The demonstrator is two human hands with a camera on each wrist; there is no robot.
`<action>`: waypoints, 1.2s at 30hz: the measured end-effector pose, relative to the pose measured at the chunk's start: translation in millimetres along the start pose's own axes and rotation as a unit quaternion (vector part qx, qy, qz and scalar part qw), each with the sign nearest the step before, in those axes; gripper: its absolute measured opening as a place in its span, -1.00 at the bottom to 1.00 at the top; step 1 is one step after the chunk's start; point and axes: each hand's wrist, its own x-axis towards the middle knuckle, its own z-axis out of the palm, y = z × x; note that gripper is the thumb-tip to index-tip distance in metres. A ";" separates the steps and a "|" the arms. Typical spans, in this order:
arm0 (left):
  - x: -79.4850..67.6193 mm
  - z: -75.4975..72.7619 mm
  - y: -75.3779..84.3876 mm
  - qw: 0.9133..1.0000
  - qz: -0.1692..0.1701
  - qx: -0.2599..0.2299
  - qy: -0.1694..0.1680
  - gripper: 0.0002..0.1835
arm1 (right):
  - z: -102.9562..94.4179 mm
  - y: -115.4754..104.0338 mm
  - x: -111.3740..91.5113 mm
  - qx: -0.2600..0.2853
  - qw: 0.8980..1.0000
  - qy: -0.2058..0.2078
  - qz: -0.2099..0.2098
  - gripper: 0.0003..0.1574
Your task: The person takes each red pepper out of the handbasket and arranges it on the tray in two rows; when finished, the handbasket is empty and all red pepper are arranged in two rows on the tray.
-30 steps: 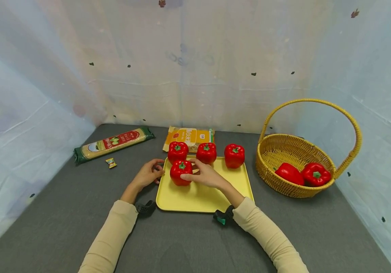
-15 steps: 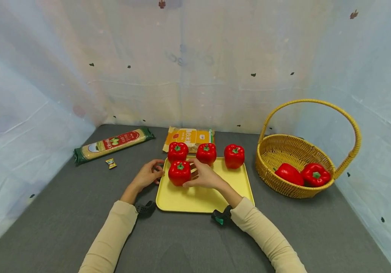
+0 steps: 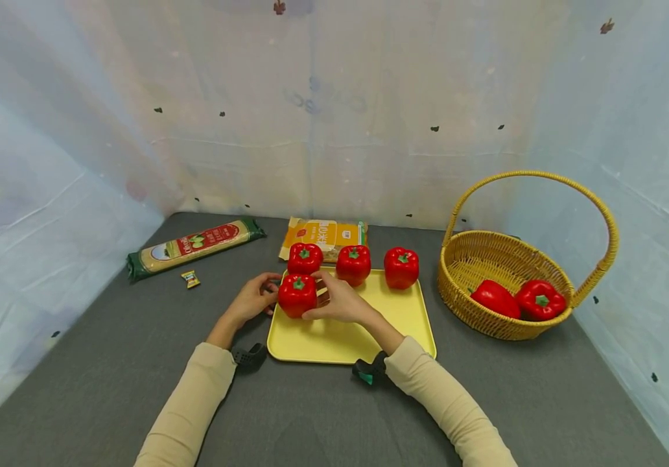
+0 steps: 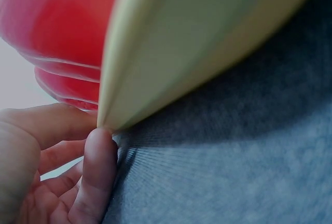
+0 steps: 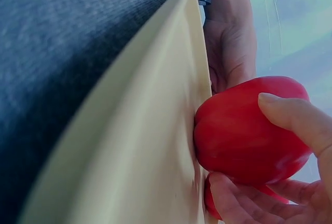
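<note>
The front red pepper [image 3: 297, 296] is at the left edge of the yellow tray [image 3: 343, 344], gripped between the right hand's [image 3: 341, 301] parted thumb and fingers, while the left hand [image 3: 250, 299], partly hidden in the right wrist view, pinches the rim [image 4: 111, 68].

A hand could pass over the front right of the yellow tray [image 3: 381, 334] and the grey table [image 3: 451, 344] between it and the basket [image 3: 480, 318]. The left hand [image 3: 253, 299] blocks the front pepper's [image 3: 297, 298] left side; three peppers [image 3: 353, 264] bar the way behind.
</note>
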 end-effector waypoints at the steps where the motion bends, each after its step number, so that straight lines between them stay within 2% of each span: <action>1: 0.1 0.1 -0.1 1.000 0.000 -0.001 0.000 -0.53 | 0.3 0.0 0.4 0.000 1.000 0.000 0.000 -0.04; 10: 1.5 -0.7 -1.5 1.000 0.000 -0.003 -0.001 -0.52 | 0.0 0.2 0.6 0.000 1.000 -0.002 0.007 0.00; 17: -20.0 -2.1 32.7 1.000 0.008 0.001 -0.012 -0.53 | -6.7 0.2 -5.9 0.007 1.000 0.000 0.008 -0.02; 19: -20.5 -2.5 32.8 1.000 0.010 0.000 -0.014 -0.53 | -10.8 0.2 -8.7 0.012 1.000 -0.003 0.004 -0.03; 26: -19.9 -3.0 33.4 1.000 0.009 -0.001 -0.017 -0.53 | -35.0 -1.2 -22.5 0.005 1.000 -0.012 -0.012 -0.15; 31: -20.8 -3.0 34.7 1.000 0.007 0.004 -0.012 -0.53 | -57.3 -5.8 -37.7 -0.012 1.000 0.006 -0.023 -0.36; 36: -21.9 -1.4 36.8 1.000 -0.001 0.008 -0.008 -0.53 | -81.8 -5.7 -55.6 -0.019 0.999 0.022 -0.038 -0.43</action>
